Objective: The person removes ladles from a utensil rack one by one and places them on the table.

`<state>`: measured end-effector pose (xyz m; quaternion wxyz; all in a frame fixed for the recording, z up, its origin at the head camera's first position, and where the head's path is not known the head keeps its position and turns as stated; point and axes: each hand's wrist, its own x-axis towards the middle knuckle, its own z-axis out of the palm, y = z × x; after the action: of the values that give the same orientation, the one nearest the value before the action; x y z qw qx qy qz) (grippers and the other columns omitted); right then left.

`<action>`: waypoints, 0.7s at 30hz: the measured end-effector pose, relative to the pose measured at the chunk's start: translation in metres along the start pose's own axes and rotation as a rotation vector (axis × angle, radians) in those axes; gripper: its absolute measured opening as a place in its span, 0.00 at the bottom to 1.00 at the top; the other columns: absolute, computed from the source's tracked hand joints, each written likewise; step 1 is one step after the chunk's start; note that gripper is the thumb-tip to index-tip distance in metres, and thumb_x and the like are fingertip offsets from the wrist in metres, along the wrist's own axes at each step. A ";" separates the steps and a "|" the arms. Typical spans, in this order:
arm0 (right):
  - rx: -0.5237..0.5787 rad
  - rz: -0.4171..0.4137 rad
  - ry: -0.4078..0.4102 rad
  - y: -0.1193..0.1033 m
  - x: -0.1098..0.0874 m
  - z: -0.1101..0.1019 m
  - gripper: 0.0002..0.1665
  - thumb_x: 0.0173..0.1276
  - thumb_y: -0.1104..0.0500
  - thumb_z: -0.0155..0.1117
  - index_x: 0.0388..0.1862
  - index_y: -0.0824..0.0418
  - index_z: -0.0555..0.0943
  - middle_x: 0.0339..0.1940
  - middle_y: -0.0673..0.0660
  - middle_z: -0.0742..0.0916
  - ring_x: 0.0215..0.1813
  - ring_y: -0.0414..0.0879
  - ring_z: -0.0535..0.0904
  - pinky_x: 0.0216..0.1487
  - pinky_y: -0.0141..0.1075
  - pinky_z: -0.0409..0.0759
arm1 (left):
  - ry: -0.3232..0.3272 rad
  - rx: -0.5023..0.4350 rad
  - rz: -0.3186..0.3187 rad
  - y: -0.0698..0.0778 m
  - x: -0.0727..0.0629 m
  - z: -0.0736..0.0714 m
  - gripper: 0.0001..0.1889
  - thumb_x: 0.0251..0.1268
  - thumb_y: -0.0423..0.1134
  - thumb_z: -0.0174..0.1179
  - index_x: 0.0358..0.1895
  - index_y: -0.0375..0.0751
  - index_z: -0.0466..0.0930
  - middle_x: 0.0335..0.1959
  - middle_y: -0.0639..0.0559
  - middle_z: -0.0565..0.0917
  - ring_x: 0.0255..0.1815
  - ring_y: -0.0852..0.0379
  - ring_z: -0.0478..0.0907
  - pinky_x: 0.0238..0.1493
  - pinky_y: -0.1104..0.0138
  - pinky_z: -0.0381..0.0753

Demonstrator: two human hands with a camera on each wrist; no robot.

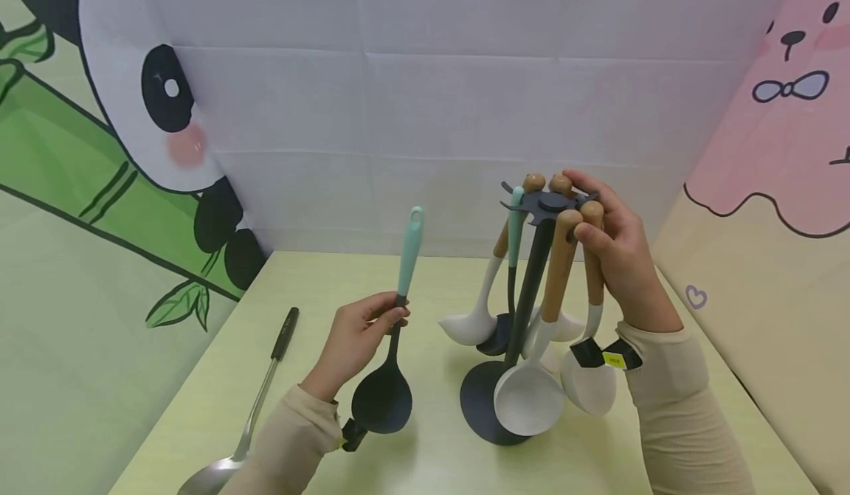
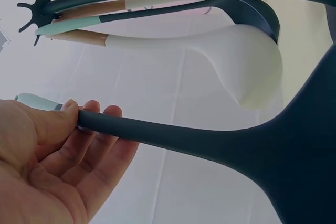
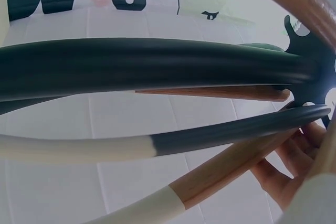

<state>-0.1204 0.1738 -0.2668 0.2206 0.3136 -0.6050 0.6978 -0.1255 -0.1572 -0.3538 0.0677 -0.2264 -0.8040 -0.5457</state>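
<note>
While the pale cloth backdrop [image 1: 458, 111] rises behind, with a panda drawn at the left and a pink figure at the right, the light yellow surface [image 1: 345, 281] spreads beneath the utensils. Right of its middle stands the dark utensil stand [image 1: 530, 296], its round base flat and its post leaning slightly, topped by a ring of hooks. Around the post hang several utensils: a white ladle [image 1: 471, 325] with a pouring lip at the left, a round white ladle [image 1: 529, 403] in front, and a dark one with a mint handle [image 1: 515, 229] behind. On the left, near the person's forearm, lies a steel ladle [image 1: 284, 335], its bowl cut by the lower edge.

Between the two, well apart from the stand, the black ladle [image 1: 384, 395] is held nearly upright, mint grip up and bowl down; whether it touches the surface is unclear. The left hand [image 1: 358, 340] has its thumb and fingers pinched on the dark neck just below that grip. Up at the hooks, the right hand [image 1: 624, 259] curls around a wooden handle [image 1: 593, 281], thumb in front and other fingers behind. Smallest, a black wrist device [image 1: 622, 355] with a yellow label sits at the right cuff.
</note>
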 end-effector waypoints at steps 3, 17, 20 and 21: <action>0.000 0.003 -0.004 0.001 0.000 -0.001 0.38 0.63 0.48 0.73 0.69 0.61 0.74 0.60 0.57 0.80 0.56 0.48 0.74 0.47 0.32 0.75 | 0.001 0.015 -0.014 -0.003 -0.003 -0.006 0.08 0.70 0.30 0.60 0.48 0.31 0.84 0.41 0.41 0.87 0.41 0.48 0.86 0.42 0.61 0.86; -0.003 0.008 0.002 -0.001 0.000 0.000 0.39 0.62 0.47 0.74 0.69 0.61 0.74 0.60 0.56 0.80 0.55 0.47 0.74 0.45 0.31 0.76 | -0.005 0.101 -0.051 -0.017 -0.006 -0.030 0.08 0.69 0.28 0.61 0.47 0.30 0.83 0.38 0.43 0.87 0.39 0.49 0.86 0.40 0.63 0.86; -0.010 0.015 0.013 0.000 0.000 0.000 0.41 0.61 0.46 0.75 0.69 0.61 0.74 0.59 0.56 0.80 0.55 0.47 0.74 0.45 0.31 0.75 | -0.018 0.093 -0.057 -0.018 -0.006 -0.034 0.08 0.69 0.27 0.60 0.48 0.29 0.83 0.39 0.41 0.86 0.40 0.48 0.86 0.40 0.64 0.86; -0.015 0.018 0.019 0.001 0.000 -0.001 0.41 0.61 0.46 0.75 0.69 0.61 0.73 0.59 0.56 0.80 0.55 0.47 0.73 0.45 0.31 0.75 | -0.023 0.092 -0.060 -0.019 -0.005 -0.036 0.08 0.69 0.27 0.60 0.48 0.29 0.83 0.39 0.41 0.86 0.41 0.47 0.86 0.40 0.64 0.86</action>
<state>-0.1213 0.1745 -0.2678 0.2225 0.3001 -0.6109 0.6980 -0.1343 -0.1969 -0.3576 0.0523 -0.2054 -0.8354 -0.5072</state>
